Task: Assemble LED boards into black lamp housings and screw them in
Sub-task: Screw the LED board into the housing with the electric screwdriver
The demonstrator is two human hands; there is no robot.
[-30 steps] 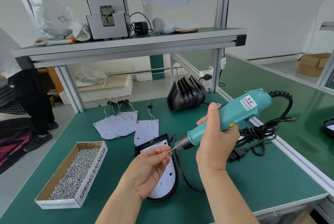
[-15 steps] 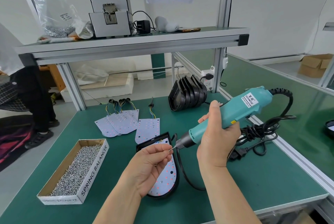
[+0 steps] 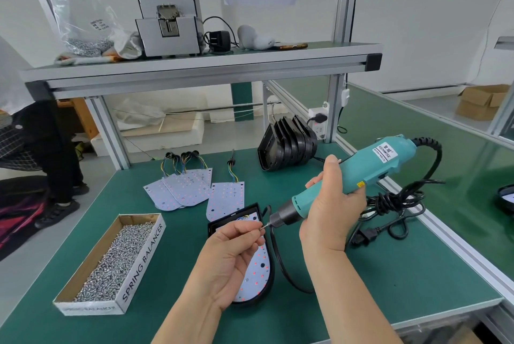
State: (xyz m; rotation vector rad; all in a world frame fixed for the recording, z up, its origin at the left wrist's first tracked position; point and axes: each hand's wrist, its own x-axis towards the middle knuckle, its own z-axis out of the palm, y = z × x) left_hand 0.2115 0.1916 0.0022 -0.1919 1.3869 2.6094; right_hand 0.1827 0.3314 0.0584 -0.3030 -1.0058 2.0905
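A black lamp housing point(image 3: 268, 281) lies on the green table with a white LED board point(image 3: 257, 268) inside it. Above it, my left hand point(image 3: 230, 257) pinches a small screw point(image 3: 262, 227) at the bit of a teal electric screwdriver point(image 3: 353, 177). My right hand point(image 3: 331, 204) grips the screwdriver's body, its tip pointing down-left at the screw. My left hand hides much of the board. Spare LED boards point(image 3: 182, 189) with coloured wires lie further back, one of them point(image 3: 226, 199) just behind the housing. A stack of black housings point(image 3: 286, 146) stands at the back.
A cardboard box of screws point(image 3: 111, 263) sits at the left front. The screwdriver's coiled black cord point(image 3: 395, 204) lies at the right near the table edge. A shelf point(image 3: 200, 65) above carries a grey screw feeder point(image 3: 168, 21). A person point(image 3: 41, 149) stands at far left.
Both hands and the screwdriver stay almost in place, with the screw held at the bit tip. The view has shifted slightly.
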